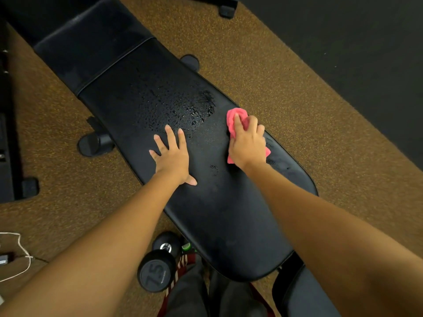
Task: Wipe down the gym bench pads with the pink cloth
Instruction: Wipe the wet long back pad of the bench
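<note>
A long black bench pad (219,213) runs from the upper left to the lower right, with a patch of wet droplets (183,106) near its middle. A second black pad (91,44) adjoins it at the far end. My right hand (248,145) grips a crumpled pink cloth (233,115) and presses it on the pad's right edge, just right of the wet patch. My left hand (172,156) lies flat on the pad with fingers spread, below the droplets.
A black dumbbell (158,268) marked 75 lies on the brown speckled floor (286,72) by the bench's near left side. Bench feet (95,143) stick out at left. A white cord (20,257) lies at lower left. Dark matting (354,42) covers the upper right.
</note>
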